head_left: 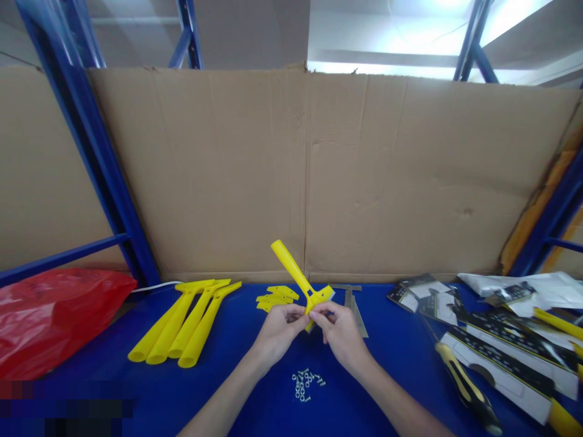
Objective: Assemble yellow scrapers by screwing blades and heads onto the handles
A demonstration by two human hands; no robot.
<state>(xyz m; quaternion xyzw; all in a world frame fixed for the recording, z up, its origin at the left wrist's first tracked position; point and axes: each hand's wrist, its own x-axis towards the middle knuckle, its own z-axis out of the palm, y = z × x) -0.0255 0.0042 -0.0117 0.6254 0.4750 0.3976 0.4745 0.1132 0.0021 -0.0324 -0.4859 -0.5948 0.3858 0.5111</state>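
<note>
Both hands meet at the middle of the blue table, around the head of a yellow scraper handle (291,266), whose hollow grip points up and to the left. My left hand (283,331) pinches the head's lower left side. My right hand (337,331) has its fingers closed on the head's lower right side, where a thin metal edge shows. Small screws and nuts (302,386) lie loose on the table nearer to me. Behind my left hand rest several flat yellow plates (277,296). Metal blades (359,317) lie behind my right hand.
Several yellow handles (194,328) lie at the left, beside a red plastic bag (59,315). On the right are a yellow and black screwdriver (467,385), printed cards (501,370) and a clear plastic bag (537,288). Cardboard (305,176) stands behind the blue table (255,406).
</note>
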